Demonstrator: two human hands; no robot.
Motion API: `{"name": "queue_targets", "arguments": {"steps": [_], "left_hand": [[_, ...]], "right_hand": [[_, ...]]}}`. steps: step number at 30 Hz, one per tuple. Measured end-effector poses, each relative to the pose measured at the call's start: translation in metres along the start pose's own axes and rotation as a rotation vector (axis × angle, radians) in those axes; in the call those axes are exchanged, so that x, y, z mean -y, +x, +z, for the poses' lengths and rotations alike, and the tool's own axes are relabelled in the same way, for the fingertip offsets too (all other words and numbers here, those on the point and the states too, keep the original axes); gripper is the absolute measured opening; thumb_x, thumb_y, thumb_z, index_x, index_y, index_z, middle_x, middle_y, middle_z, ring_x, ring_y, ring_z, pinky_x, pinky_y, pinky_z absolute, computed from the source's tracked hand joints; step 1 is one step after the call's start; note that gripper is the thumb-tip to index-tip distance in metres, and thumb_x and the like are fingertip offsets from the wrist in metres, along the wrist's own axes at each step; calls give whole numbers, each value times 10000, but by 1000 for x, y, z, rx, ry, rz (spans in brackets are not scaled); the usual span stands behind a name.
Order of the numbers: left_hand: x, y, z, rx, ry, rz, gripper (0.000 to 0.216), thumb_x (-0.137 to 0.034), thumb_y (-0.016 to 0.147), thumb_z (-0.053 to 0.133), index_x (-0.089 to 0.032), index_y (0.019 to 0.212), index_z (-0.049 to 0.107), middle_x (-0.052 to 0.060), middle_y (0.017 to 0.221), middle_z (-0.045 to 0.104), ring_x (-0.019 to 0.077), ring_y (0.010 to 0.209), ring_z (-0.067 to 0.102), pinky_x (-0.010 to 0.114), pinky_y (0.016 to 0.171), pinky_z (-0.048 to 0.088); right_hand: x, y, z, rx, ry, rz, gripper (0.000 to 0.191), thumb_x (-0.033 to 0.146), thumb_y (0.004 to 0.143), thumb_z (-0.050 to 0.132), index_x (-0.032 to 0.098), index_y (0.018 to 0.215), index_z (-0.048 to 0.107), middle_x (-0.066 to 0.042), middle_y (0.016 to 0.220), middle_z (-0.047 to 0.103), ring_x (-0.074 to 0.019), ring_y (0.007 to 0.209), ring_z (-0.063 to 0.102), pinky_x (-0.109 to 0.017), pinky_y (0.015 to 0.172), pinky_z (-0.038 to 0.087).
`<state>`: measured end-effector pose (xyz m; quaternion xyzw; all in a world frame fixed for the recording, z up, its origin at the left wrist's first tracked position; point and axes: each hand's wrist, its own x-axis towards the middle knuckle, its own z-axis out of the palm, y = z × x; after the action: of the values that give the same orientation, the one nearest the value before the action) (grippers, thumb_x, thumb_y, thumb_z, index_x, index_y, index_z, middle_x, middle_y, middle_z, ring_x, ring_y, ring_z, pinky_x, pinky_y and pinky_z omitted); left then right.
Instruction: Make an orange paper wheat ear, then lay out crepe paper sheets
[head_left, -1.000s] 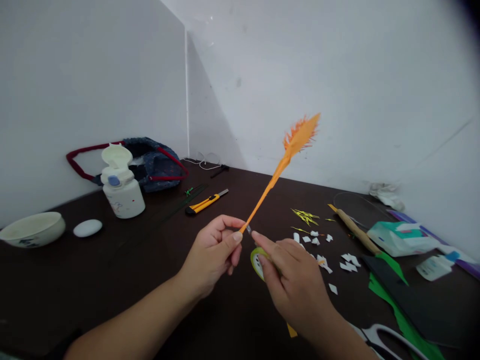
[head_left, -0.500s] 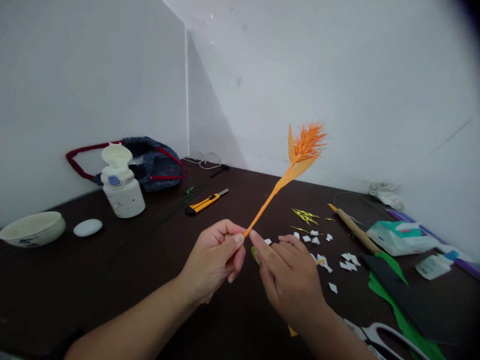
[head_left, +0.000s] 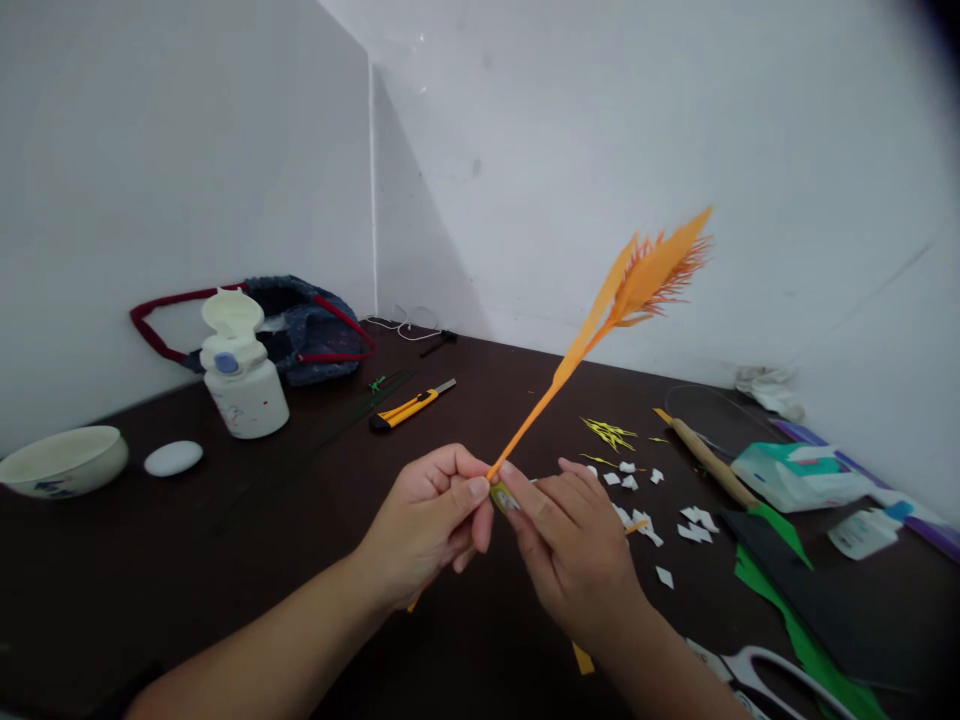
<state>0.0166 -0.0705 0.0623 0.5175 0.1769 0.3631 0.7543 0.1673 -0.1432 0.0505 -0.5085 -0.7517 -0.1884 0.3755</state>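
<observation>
An orange paper flower (head_left: 664, 275), with fringed petals and long flat leaves, tilts up to the right on a thin wrapped stem. My left hand (head_left: 427, 515) pinches the lower stem between thumb and index finger. Just right of that grip, my right hand (head_left: 577, 540) is closed, its index fingertip against the stem. A small roundish piece with a yellow-green edge (head_left: 504, 497) shows at the right fingertips; its kind is unclear. An orange strip end (head_left: 583, 657) shows below my right hand. The stem's lower end is mostly hidden by my left hand.
A yellow cutter knife (head_left: 409, 407), white bottle (head_left: 247, 400), egg-shaped white piece (head_left: 173, 458) and bowl (head_left: 67, 460) lie left. White paper scraps (head_left: 697, 522), yellow pieces (head_left: 611, 435), green paper (head_left: 780, 600) and scissors (head_left: 787, 680) are right. A denim bag (head_left: 322, 335) sits behind.
The flower has turned about its stem, so a broad leaf now faces me across the fringe, and its head reaches farther up and right. Both hands have stayed nearly in place.
</observation>
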Motion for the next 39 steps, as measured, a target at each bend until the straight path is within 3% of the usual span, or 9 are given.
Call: {"name": "queue_targets", "arguments": {"steps": [2,5,9,14,21,32,35,38,39], "left_hand": [[0,0,0,7,9,-3,152,-290,800,565,-170,757,482,-58,432,561,23,283,342,118,300,272],[1,0,0,5,28,-10,142,-283,804,565,-165,773,492,-58,430,557,23,288,333,116,303,266],[2,1,1,29,30,-23,139,-269,807,566,-161,757,493,-54,430,564,18,285,309,112,299,260],[4,2,2,84,6,-62,152,-266,820,555,-161,734,486,-44,448,589,6,271,261,118,298,284],[9,4,1,81,125,-84,170,-288,791,585,-157,738,489,-31,494,614,10,281,322,129,313,306],[6,3,1,-55,698,7,174,-297,823,522,-171,704,509,-35,576,624,46,377,448,161,388,337],[5,3,2,-50,724,28,181,-280,830,504,-172,685,505,-33,572,620,57,400,469,173,415,369],[4,3,1,-32,665,-8,187,-290,842,489,-170,700,512,-38,556,604,53,392,451,166,399,343],[4,3,0,-26,647,-21,187,-297,844,489,-169,710,518,-42,548,596,51,387,440,163,393,328]], "right_hand": [[-2,0,-1,6,172,66,385,198,840,551,209,1224,541,-50,921,614,-192,862,552,-474,946,338],[-6,5,-1,-11,561,299,277,273,818,590,250,1092,625,-51,994,599,-198,923,553,-398,857,420],[-8,17,5,-38,1100,681,184,270,816,599,291,979,680,-16,935,630,-159,862,577,-320,782,455],[-8,27,8,20,1429,848,93,224,751,663,253,827,709,9,696,654,-120,664,585,-280,678,453],[-12,24,10,-72,1266,793,54,191,748,663,239,732,681,41,659,614,-93,642,518,-236,634,401],[-10,24,16,-138,1161,868,161,204,712,677,203,595,566,62,556,496,-86,543,414,-241,556,345],[-9,26,15,-146,1140,867,158,205,701,692,201,587,582,55,594,535,-87,583,452,-241,594,370],[-12,26,13,-103,1186,839,12,217,727,671,226,724,677,25,736,630,-107,711,530,-256,690,406],[-14,25,13,-93,1201,830,50,217,735,661,236,767,695,15,785,650,-114,750,545,-264,716,412]]}}
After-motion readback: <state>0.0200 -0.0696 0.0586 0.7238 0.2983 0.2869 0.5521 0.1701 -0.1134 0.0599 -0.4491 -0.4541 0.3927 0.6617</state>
